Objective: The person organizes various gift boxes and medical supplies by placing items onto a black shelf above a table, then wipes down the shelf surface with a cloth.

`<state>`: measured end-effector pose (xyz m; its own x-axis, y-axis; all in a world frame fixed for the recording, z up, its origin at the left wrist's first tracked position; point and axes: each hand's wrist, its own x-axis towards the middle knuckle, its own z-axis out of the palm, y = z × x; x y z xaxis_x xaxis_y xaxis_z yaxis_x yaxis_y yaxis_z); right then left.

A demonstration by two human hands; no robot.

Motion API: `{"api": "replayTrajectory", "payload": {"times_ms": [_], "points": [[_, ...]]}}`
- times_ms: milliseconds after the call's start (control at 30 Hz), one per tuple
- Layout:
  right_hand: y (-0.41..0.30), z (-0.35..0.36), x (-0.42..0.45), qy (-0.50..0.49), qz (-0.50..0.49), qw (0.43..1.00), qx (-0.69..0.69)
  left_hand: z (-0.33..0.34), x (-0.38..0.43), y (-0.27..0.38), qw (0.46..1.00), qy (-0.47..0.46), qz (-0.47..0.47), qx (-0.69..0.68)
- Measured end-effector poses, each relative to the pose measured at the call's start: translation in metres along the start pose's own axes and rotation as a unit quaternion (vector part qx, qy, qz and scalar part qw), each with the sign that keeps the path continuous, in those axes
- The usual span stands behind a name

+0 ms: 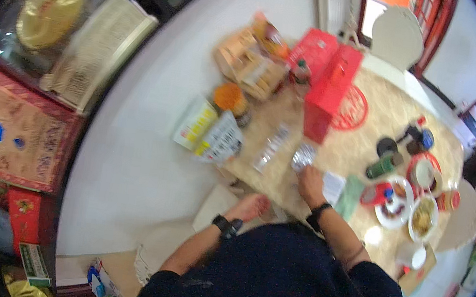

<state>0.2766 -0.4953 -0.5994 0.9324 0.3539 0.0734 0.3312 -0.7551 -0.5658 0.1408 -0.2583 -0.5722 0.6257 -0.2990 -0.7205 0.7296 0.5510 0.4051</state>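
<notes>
My right hand is over the near part of the marble-look table, its fingers closed at the near end of a shiny silver foil pack. Just left of that pack lies a narrow clear plastic package. A white printed paper and a pale green cloth or bag are right of my right wrist. At the table's near edge hovers my left hand, fingers curled and blurred; whether anything is inside them cannot be told. Both wrists wear dark bands.
Red boxes, a bottle, food packages and an orange-lidded jar crowd the far left. To the right are a green cylinder, food plates and a white cup. Chairs stand around the table.
</notes>
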Motion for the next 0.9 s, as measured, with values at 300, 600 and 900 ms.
{"api": "replayTrajectory", "payload": {"times_ms": [300,600,900], "points": [[-0.025,-0.054,0.008,-0.02,0.044,0.998,0.047,-0.001,-0.006,0.022,0.994,0.098,-0.01,-0.049],[0.03,-0.073,0.044,0.108,0.022,0.993,0.029,-0.004,0.009,0.018,0.998,0.052,0.006,-0.026],[0.063,-0.037,0.065,0.022,-0.007,0.996,-0.084,-0.009,0.003,0.017,0.99,0.117,0.074,-0.008]]}}
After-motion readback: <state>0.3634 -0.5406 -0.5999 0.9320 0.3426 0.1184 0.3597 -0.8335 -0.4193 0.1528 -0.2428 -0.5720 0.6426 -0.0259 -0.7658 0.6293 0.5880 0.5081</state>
